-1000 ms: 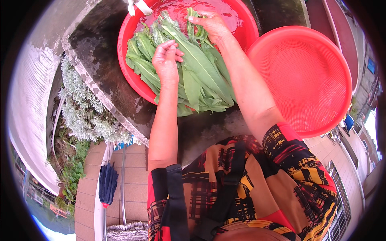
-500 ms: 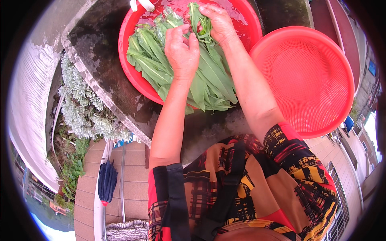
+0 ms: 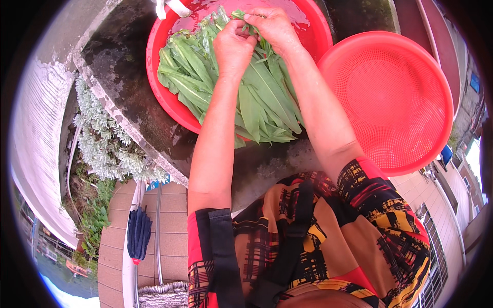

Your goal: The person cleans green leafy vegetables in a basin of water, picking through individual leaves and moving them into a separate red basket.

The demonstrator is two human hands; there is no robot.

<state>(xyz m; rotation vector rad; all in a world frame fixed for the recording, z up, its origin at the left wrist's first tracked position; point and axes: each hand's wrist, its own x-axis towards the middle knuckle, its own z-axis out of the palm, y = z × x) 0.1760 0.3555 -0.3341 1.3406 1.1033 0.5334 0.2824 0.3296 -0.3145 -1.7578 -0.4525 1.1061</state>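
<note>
Both the left hand [image 3: 235, 51] and right hand [image 3: 275, 31] pinch a leaf [image 3: 238, 15] at top centre, seemingly picking it over; the next move likely calls for gentle separating.

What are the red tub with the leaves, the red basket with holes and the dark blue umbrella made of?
Red tub: probably smooth, slightly shiny plastic, judging by its even colour and rounded rim.
Red basket: likely plastic too, with a soft sheen; its holes form a neat, regular mesh.
Umbrella: dull, thin-looking cloth, since it gathers in folds; I can't tell which fibre.
</note>
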